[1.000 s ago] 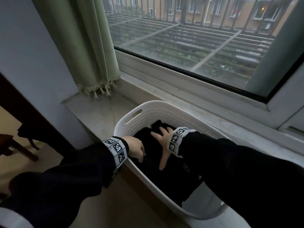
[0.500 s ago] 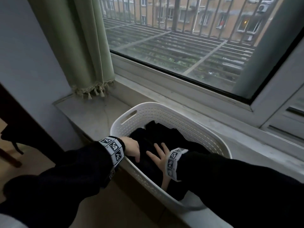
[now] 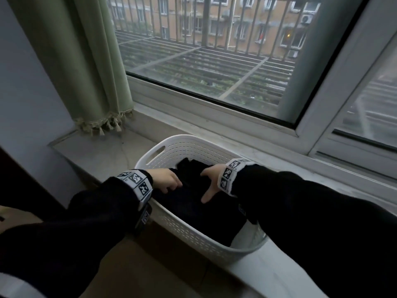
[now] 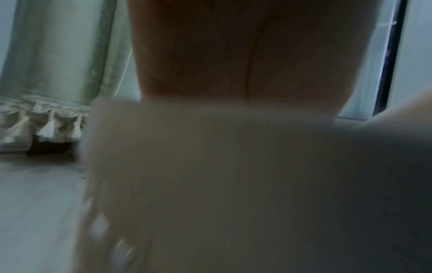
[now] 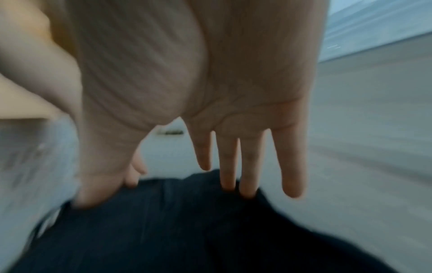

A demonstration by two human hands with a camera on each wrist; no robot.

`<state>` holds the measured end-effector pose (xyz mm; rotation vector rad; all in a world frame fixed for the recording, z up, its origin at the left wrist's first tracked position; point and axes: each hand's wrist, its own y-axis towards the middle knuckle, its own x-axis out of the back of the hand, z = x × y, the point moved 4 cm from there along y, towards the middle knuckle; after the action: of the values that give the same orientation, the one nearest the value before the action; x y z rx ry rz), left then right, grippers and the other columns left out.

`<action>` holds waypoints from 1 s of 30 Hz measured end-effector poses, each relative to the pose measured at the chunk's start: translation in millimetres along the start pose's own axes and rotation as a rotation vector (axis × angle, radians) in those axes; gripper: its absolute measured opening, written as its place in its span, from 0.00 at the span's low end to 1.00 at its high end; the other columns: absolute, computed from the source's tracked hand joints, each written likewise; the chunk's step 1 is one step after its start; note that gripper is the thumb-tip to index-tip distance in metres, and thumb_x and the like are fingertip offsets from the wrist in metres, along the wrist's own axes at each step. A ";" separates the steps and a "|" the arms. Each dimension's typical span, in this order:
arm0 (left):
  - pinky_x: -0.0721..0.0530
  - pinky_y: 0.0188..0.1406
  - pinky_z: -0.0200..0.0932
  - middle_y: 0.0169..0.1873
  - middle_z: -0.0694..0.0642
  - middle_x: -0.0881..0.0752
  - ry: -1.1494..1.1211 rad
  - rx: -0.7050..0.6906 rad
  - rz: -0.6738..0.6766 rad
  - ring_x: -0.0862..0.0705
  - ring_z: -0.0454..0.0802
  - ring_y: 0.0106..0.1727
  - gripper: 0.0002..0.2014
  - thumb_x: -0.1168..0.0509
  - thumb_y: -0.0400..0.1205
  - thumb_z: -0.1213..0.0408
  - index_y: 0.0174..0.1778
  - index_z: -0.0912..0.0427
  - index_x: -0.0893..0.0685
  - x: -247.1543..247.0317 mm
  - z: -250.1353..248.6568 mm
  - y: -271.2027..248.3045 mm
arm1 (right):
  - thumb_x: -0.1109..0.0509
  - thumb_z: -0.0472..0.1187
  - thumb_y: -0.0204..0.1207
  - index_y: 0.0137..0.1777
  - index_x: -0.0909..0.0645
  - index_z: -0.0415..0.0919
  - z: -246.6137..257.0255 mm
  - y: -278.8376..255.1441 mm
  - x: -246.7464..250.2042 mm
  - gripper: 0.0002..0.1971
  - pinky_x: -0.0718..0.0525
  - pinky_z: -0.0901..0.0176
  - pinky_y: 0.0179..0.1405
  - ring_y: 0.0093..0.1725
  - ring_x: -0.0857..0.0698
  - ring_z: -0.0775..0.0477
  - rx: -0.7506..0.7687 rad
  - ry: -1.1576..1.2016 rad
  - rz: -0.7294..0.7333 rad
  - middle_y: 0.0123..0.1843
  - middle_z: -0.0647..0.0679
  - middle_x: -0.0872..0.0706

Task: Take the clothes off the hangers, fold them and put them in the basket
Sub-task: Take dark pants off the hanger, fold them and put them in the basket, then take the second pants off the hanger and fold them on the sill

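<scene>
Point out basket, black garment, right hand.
basket (image 3: 189, 147): head view, far perforated wall.
black garment (image 3: 189, 203): head view, middle of the cloth.
right hand (image 3: 211, 179): head view, back of the hand.

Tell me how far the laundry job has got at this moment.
Done: dark clothes lie inside the white basket on the windowsill. In hand: the right hand presses them with straight fingers; the left hand rests at their edge. Left: no hangers or other clothes are in view, so I cannot tell.
</scene>
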<state>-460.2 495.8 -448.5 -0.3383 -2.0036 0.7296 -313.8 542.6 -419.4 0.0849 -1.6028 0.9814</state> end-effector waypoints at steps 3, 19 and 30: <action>0.25 0.23 0.22 0.68 0.58 0.22 -0.056 -0.076 -0.052 0.22 0.49 0.53 0.23 0.43 0.83 0.67 0.77 0.55 0.32 18.3 -28.0 -8.4 | 0.27 0.61 0.68 0.77 0.33 0.47 -22.2 -19.0 25.1 0.40 0.25 0.48 0.72 0.70 0.22 0.43 -0.051 0.079 -0.108 0.73 0.48 0.22; 0.33 0.70 0.40 0.75 0.58 0.28 0.008 -0.731 -0.463 0.28 0.55 0.75 0.26 0.39 0.82 0.63 0.77 0.62 0.33 -21.4 -301.5 -113.4 | 0.32 0.52 0.75 0.65 0.19 0.48 -171.3 -290.0 6.8 0.20 0.22 0.60 0.59 0.64 0.17 0.47 -0.489 0.439 -0.745 0.63 0.49 0.14; 0.31 0.76 0.53 0.73 0.58 0.26 -0.284 -1.272 -0.454 0.28 0.55 0.74 0.26 0.37 0.81 0.60 0.75 0.61 0.32 -224.1 -556.4 -308.6 | 0.36 0.43 0.73 0.50 0.13 0.48 -238.6 -688.3 -109.8 0.11 0.17 0.59 0.56 0.56 0.14 0.48 -1.007 0.432 -1.421 0.52 0.51 0.10</action>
<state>148.0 338.9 -202.5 -0.4735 -2.4568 -0.9075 282.1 200.3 -153.8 0.2407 -1.0418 -0.8591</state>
